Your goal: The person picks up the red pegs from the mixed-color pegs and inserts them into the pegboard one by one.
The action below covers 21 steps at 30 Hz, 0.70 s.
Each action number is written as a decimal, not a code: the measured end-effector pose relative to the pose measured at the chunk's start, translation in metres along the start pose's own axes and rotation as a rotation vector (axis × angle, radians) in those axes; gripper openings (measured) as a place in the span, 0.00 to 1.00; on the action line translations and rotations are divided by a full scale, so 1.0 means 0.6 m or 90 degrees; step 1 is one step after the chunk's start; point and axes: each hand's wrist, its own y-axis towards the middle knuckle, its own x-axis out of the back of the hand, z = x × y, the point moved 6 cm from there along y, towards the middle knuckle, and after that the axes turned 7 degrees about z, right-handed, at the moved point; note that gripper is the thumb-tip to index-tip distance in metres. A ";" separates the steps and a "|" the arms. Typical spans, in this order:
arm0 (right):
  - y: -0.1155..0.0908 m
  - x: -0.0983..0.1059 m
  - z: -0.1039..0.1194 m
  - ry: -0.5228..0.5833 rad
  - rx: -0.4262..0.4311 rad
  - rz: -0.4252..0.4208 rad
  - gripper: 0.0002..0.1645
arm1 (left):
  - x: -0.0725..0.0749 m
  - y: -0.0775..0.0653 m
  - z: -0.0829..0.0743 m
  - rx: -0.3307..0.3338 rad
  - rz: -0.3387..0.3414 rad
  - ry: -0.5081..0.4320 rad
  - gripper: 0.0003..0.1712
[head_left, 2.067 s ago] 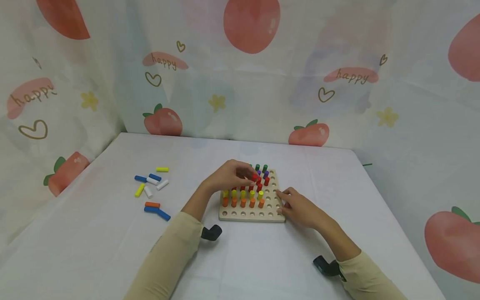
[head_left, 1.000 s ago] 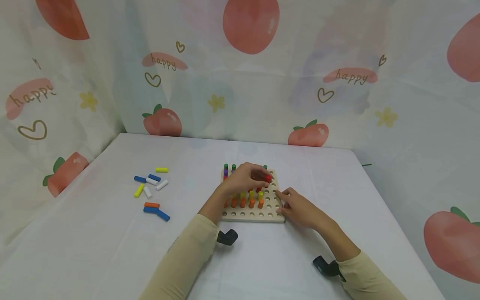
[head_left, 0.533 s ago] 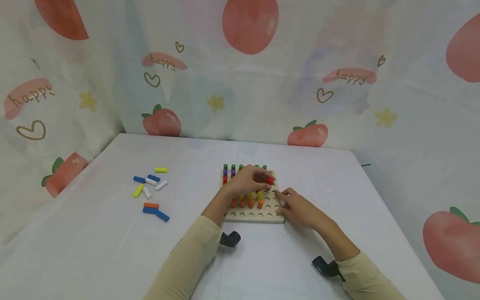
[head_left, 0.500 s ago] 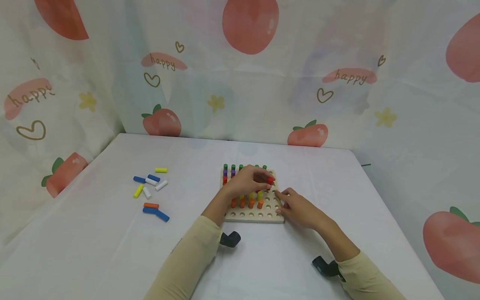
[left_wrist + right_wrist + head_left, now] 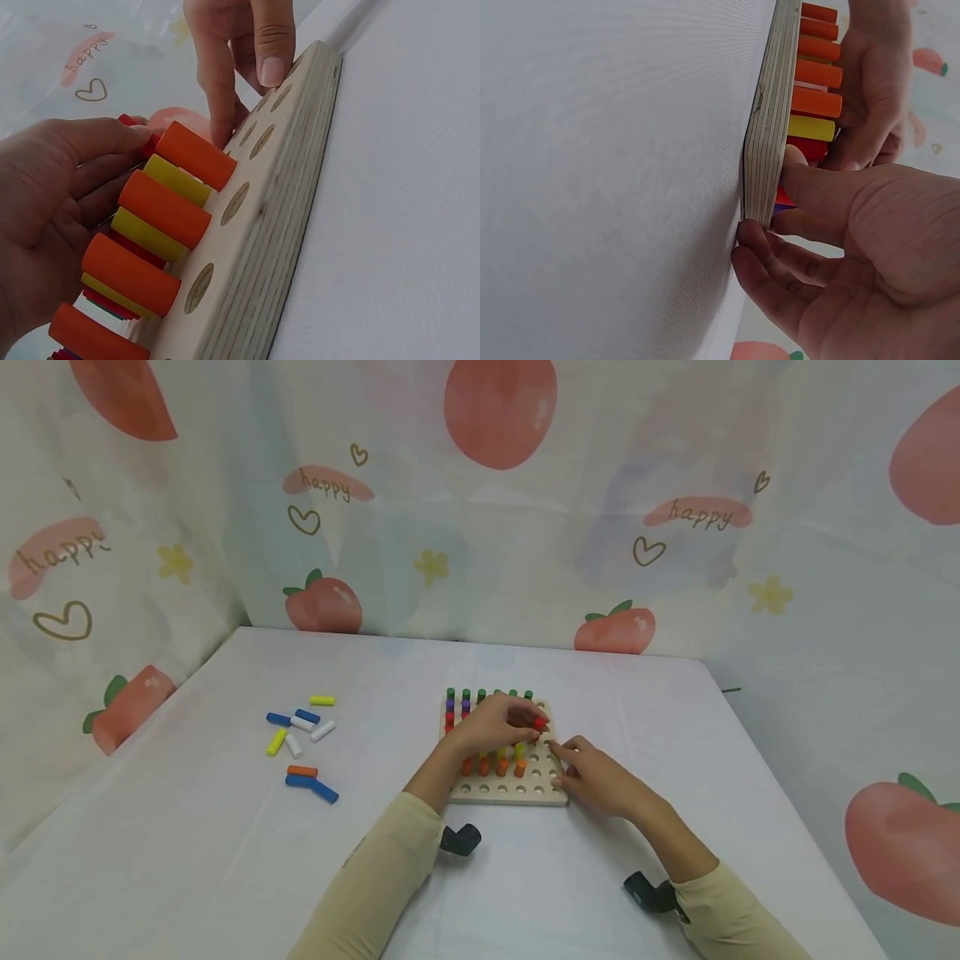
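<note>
My left hand (image 5: 498, 724) pinches a red peg (image 5: 540, 724) between thumb and fingertips over the right part of a wooden pegboard (image 5: 504, 795). In the left wrist view that red peg (image 5: 142, 133) shows behind the orange pegs (image 5: 196, 156); whether its lower end sits in a hole is hidden. My right hand (image 5: 596, 777) grips the board's right edge, thumb on top and fingers along the side, as the right wrist view also shows. Rows of green, purple, red, yellow and orange pegs stand upright in the board, partly covered by the left hand. Round holes show in the front row.
On the table's left side lie loose blue, white and yellow pegs (image 5: 277, 742). Nearer the front, an orange peg (image 5: 302, 771) lies beside two blue pegs (image 5: 302, 782). A printed curtain (image 5: 465, 527) hangs behind the white table (image 5: 225, 860).
Over two seconds my left hand has shifted right across the board with the red peg. In the last half second it has barely moved. My right hand has stayed on the board's edge.
</note>
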 end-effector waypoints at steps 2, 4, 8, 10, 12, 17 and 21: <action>-0.001 0.001 0.001 0.003 0.000 0.000 0.37 | -0.001 0.001 0.002 0.004 -0.003 0.007 0.15; -0.002 0.001 0.002 0.005 0.000 0.000 0.37 | -0.003 0.003 0.003 0.012 -0.006 0.015 0.13; -0.001 0.002 0.001 0.005 -0.005 0.001 0.37 | -0.005 0.004 0.004 0.023 -0.008 0.024 0.11; 0.000 0.002 -0.001 0.003 -0.007 -0.001 0.37 | -0.006 0.003 0.003 0.025 -0.009 0.027 0.11; 0.001 0.002 -0.002 0.005 -0.007 -0.002 0.37 | -0.006 0.003 0.003 0.026 -0.009 0.035 0.11; 0.001 0.000 -0.003 0.008 -0.005 -0.002 0.37 | -0.007 0.003 0.004 0.027 -0.013 0.046 0.10; 0.001 0.000 -0.002 0.008 -0.004 -0.002 0.37 | -0.007 0.002 0.005 0.026 -0.015 0.047 0.09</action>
